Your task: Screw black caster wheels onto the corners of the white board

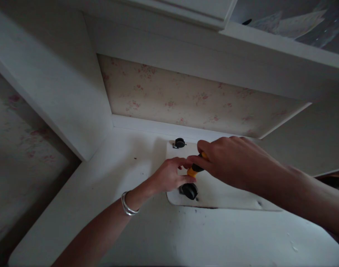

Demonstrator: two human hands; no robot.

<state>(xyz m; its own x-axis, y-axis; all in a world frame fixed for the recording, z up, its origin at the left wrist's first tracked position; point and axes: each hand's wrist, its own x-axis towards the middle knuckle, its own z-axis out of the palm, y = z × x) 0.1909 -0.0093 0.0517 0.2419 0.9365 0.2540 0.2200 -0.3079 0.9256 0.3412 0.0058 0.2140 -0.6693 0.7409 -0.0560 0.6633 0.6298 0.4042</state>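
My right hand is wrapped round the yellow-and-black handle of a screwdriver, which slants down to the left. Thumb and fingers of my left hand close about the lower, yellow part of that handle; a silver bangle circles the wrist. The screwdriver's tip is hidden by my left hand and a wheel. Below both hands a white board with rounded corners lies flat. Close to my left thumb, a black caster wheel stands up on its metal plate. Another caster wheel sits at the board's far left corner.
The board rests on a white desktop. Behind it is a back panel of floral wallpaper, with a white side panel at left. Overhead, a shelf bears papers and clear plastic. A dark object shows at the right edge.
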